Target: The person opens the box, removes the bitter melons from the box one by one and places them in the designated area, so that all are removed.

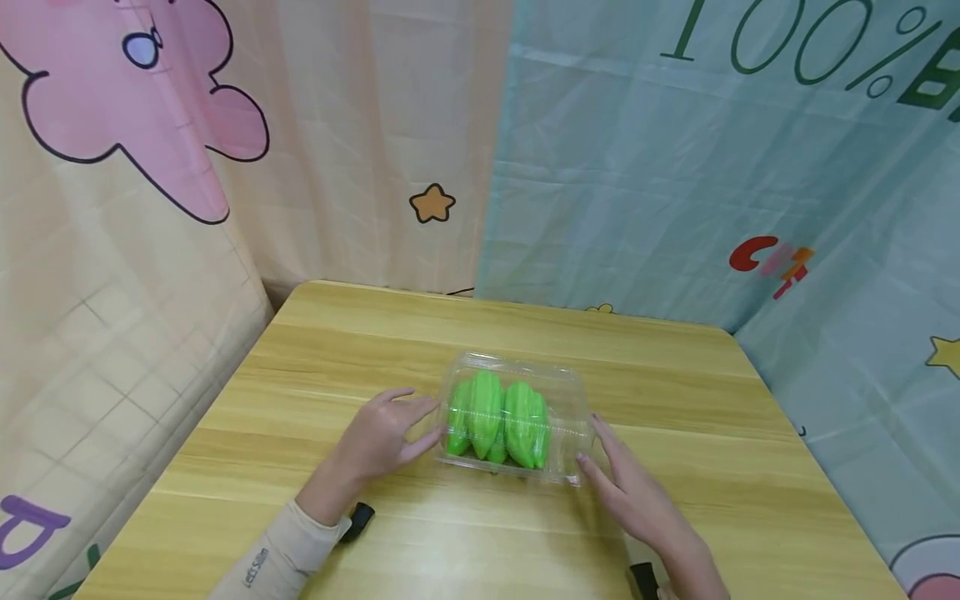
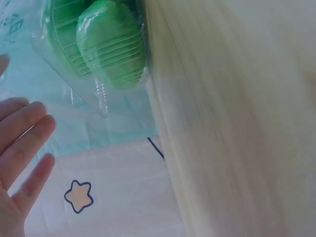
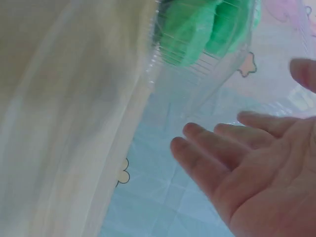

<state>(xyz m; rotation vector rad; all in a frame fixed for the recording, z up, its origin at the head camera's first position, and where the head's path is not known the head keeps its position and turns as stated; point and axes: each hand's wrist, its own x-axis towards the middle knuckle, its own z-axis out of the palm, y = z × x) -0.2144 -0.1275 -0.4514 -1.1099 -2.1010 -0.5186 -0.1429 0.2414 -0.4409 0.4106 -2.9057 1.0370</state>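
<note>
Apparently positioning clear rectangular plastic box (image 1: pixel 570 404) of green ridged oblongs (image 1: pixel 487 412) between left hand (image 1: pixel 378 437) and right hand (image 1: pixel 633 496), ungripped. To lift, pinch ends.

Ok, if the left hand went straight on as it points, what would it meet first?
Most likely the left side of the clear plastic container, just ahead of the left hand; whether the two touch is hard to tell.

left sleeve (image 1: pixel 288 546): beige, dark lettering (image 1: pixel 256 567) | left wrist piece (image 1: pixel 358 522): black | right wrist piece (image 1: pixel 643 580): black
</note>
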